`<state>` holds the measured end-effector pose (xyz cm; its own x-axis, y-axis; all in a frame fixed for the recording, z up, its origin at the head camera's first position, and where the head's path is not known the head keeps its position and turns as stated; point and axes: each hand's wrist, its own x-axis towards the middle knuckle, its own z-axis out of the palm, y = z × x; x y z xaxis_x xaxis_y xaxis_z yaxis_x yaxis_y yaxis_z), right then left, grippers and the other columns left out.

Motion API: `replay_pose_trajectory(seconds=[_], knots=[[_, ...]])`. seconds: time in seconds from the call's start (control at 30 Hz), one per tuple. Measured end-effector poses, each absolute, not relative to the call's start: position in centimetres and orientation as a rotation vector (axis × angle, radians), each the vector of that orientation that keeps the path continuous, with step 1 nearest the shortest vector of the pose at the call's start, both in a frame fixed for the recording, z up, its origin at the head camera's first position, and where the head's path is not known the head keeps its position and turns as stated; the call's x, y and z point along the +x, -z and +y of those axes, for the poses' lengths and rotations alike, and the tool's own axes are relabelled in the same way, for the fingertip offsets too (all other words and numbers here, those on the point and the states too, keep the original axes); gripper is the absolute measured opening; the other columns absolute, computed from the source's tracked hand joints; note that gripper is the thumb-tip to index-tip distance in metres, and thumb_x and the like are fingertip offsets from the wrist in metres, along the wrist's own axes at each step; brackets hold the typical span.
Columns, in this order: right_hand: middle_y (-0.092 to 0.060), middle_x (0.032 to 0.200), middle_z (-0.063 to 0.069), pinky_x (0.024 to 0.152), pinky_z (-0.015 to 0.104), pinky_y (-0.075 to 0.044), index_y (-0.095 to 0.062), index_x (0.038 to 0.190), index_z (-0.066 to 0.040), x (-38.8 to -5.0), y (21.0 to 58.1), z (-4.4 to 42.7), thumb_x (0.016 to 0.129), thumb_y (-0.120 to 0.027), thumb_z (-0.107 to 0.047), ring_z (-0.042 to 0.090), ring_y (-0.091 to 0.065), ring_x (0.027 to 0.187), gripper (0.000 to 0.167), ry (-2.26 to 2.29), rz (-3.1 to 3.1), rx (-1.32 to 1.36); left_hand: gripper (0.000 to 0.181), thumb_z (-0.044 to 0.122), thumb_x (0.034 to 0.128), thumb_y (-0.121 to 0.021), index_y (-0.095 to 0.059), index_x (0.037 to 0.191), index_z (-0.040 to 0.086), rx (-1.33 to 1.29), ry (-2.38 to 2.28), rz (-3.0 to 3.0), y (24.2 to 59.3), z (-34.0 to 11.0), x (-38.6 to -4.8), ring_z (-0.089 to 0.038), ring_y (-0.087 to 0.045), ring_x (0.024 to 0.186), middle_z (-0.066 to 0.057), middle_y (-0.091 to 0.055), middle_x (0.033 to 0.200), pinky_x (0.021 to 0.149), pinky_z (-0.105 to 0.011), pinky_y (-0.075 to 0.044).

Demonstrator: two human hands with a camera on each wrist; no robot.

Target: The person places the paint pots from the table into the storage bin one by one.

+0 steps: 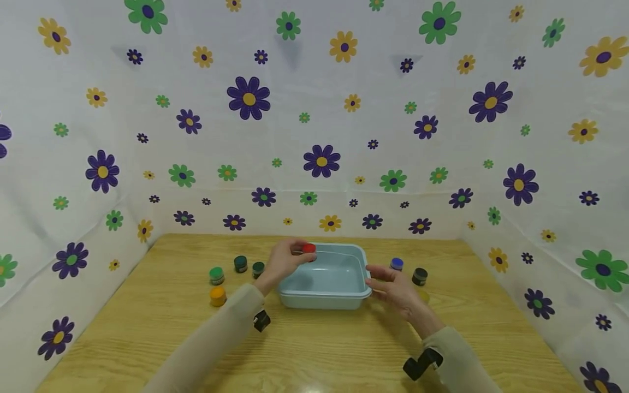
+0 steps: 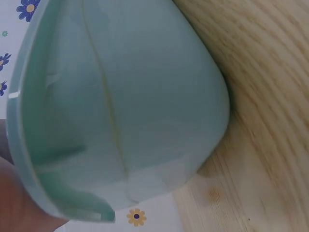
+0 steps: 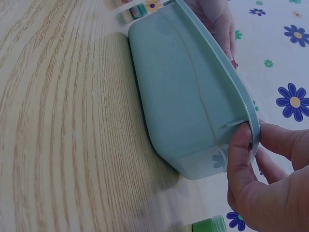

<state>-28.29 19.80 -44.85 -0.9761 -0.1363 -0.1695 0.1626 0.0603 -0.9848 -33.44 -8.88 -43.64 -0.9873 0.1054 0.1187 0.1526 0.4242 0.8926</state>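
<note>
The left hand (image 1: 286, 263) pinches a small round jar with a red lid (image 1: 309, 249) between thumb and fingers, apparently above the far left part of a pale blue rectangular plastic basin (image 1: 321, 302), whose long axis runs left to right on the wooden table (image 1: 314, 355). The right hand (image 1: 397, 292), farther from the jar, has its thumb and fingers curled round the basin's right rim, directly across the opening.

The right hand (image 1: 397, 292) partly hides a yellow jar (image 1: 425, 297); the left hand (image 1: 284, 262) partly covers a red jar (image 1: 309, 248). Labels (image 1: 217, 281) are unreadably small.
</note>
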Motion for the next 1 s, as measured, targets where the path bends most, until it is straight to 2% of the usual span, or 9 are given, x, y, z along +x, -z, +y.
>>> replay_pose_trajectory(seconds=[0.2,0.33,0.43,0.7,1.0], knots=[[-0.052,0.137,0.021,0.087,0.029,-0.058,-0.050,0.139,0.002,-28.3,44.7,19.9,0.093,-0.066,-0.006,0.014,-0.061,0.101,0.049,2.026,2.109,0.036,0.039,0.024,0.0834,-0.079,-0.066,0.117,0.011,-0.252,1.668,-2.661,43.7,-7.6,-33.8,-0.020,-0.064,0.098,-0.007,-0.071,0.108,0.079,-0.032,-0.058],[-0.052,0.137,0.021,0.088,0.031,-0.058,-0.051,0.138,0.002,-28.3,44.7,19.9,0.093,-0.066,-0.007,0.015,-0.061,0.101,0.048,2.015,2.126,0.053,0.036,0.023,0.0845,-0.078,-0.066,0.115,0.009,-0.291,1.688,-2.697,43.8,-6.6,-33.9,-0.021,-0.066,0.090,-0.009,-0.070,0.105,0.073,-0.031,-0.058],[-0.052,0.138,0.022,0.089,0.032,-0.058,-0.052,0.138,0.001,-28.3,44.8,19.9,0.093,-0.065,-0.007,0.015,-0.062,0.101,0.047,2.007,2.136,0.063,0.033,0.021,0.0863,-0.076,-0.065,0.114,0.006,-0.314,1.739,-2.712,43.9,-5.8,-33.8,-0.024,-0.069,0.085,-0.011,-0.070,0.104,0.070,-0.032,-0.060],[-0.052,0.137,0.022,0.090,0.033,-0.058,-0.053,0.137,0.001,-28.2,44.9,19.9,0.093,-0.066,-0.007,0.016,-0.062,0.102,0.046,2.009,2.138,0.060,0.035,0.015,0.0857,-0.076,-0.064,0.117,0.004,-0.339,1.868,-2.695,44.0,-4.2,-34.0,-0.031,-0.071,0.085,-0.014,-0.068,0.101,0.068,-0.037,-0.061],[-0.053,0.137,0.021,0.091,0.034,-0.058,-0.054,0.136,0.001,-28.3,44.7,19.8,0.093,-0.066,-0.007,0.017,-0.061,0.104,0.045,2.016,2.129,0.052,0.030,0.010,0.0833,-0.078,-0.067,0.111,0.007,-0.320,1.873,-2.710,44.1,-3.1,-34.1,-0.024,-0.069,0.079,-0.011,-0.069,0.099,0.068,-0.037,-0.061]])
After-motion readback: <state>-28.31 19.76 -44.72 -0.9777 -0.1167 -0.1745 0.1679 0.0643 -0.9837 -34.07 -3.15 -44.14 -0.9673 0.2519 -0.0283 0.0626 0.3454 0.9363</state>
